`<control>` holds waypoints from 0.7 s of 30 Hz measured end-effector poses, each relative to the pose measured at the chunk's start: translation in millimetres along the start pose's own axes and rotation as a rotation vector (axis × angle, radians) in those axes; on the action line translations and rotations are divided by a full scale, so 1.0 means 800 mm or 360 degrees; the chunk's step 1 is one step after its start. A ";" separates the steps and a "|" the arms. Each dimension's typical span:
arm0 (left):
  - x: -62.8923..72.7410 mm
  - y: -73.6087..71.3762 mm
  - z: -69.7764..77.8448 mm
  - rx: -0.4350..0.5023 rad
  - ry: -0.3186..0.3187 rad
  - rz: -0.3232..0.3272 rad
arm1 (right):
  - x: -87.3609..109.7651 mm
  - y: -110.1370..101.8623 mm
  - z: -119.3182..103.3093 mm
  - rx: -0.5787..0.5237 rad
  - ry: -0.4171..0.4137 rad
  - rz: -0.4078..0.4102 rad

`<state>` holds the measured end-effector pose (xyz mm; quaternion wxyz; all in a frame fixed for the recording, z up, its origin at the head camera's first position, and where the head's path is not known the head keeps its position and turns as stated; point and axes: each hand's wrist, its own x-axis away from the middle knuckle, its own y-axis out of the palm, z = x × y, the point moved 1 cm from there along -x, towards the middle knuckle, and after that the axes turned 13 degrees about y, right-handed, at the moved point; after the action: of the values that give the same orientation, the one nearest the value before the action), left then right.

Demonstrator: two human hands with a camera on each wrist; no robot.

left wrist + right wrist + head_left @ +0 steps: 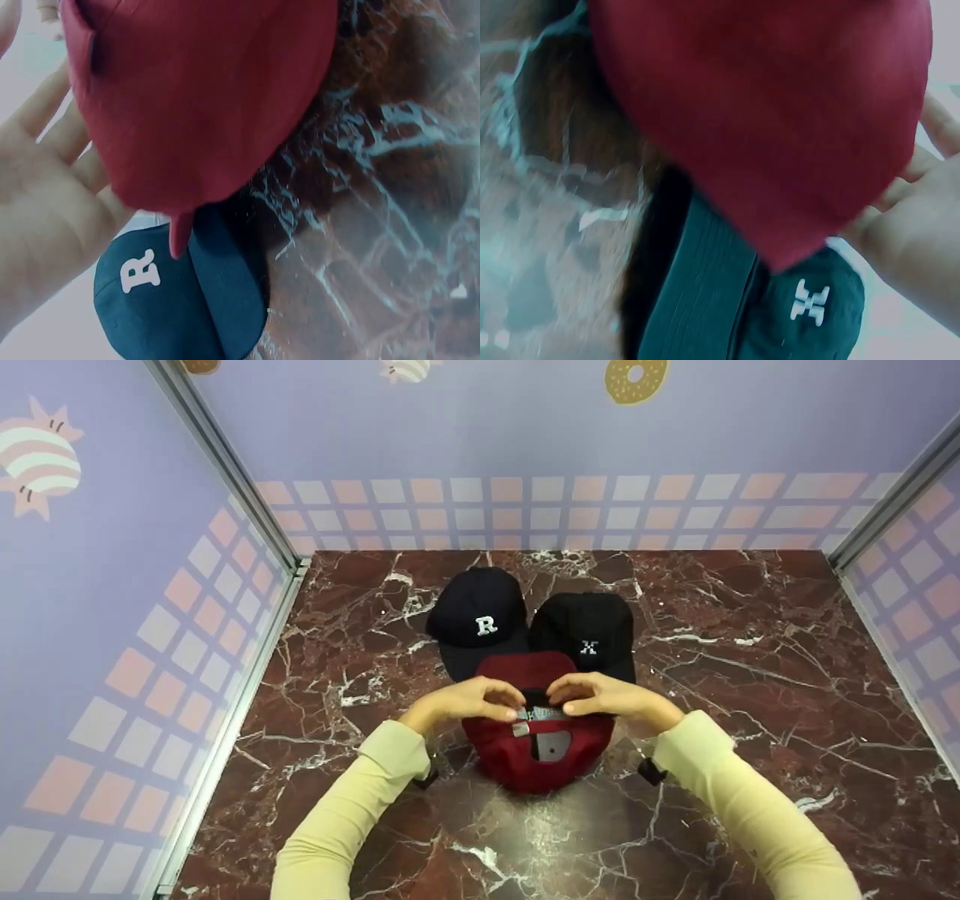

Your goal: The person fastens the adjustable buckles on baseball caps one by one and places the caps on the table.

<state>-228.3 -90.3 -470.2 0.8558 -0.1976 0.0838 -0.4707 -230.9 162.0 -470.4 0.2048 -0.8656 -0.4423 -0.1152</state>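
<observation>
A red cap (544, 769) lies with its brim pointing away and its opening and strap facing up. My left hand (476, 701) is at the left edge of that opening, its fingers bent loosely and its thumb apart from them. Opposite it, my right hand (604, 697) is at the right edge in a similar pose. Both wrist views show fingers partly hidden behind the red crown; whether they touch it is unclear. Beyond the brim sit a dark navy cap (476, 600) with a white R and a black cap (585, 619) with a small white emblem.
The caps are on a dark red marbled table (750, 697). Purple printed panels (480, 427) stand along its back and sides, with a metal rail (217, 735) on the left. A dark wrist device (651, 771) hangs below the right cuff.
</observation>
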 end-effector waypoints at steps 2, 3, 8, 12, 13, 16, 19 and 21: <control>0.004 -0.004 0.001 -0.0011 0.0027 0.0107 | 0.004 -0.006 0.007 0.0031 -0.0016 0.0057; 0.007 -0.006 0.001 -0.0024 0.0031 0.0160 | 0.006 -0.009 0.010 0.0051 -0.0022 0.0092; 0.017 -0.012 0.000 -0.0387 0.0049 0.0263 | 0.015 -0.020 0.026 0.0312 0.0008 0.0347; 0.022 -0.013 -0.007 -0.0783 0.0052 0.0197 | 0.017 -0.022 0.042 0.0669 -0.0024 0.0588; 0.023 -0.013 -0.009 -0.0857 0.0027 0.0175 | 0.017 -0.022 0.046 0.0785 -0.0037 0.0659; 0.027 -0.012 -0.014 -0.1063 -0.0090 0.0097 | 0.015 -0.021 0.057 0.1109 -0.0061 0.0838; 0.030 -0.009 -0.018 -0.1249 -0.0199 -0.0013 | 0.014 -0.018 0.065 0.1368 -0.0081 0.0940; 0.032 -0.007 -0.020 -0.1352 -0.0239 -0.0096 | 0.014 -0.016 0.069 0.1471 -0.0111 0.0974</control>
<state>-223.9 -118.2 -481.2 0.6880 -0.5684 0.2019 -0.4036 -233.3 202.2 -512.4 0.5726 -0.7780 -0.1816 0.1842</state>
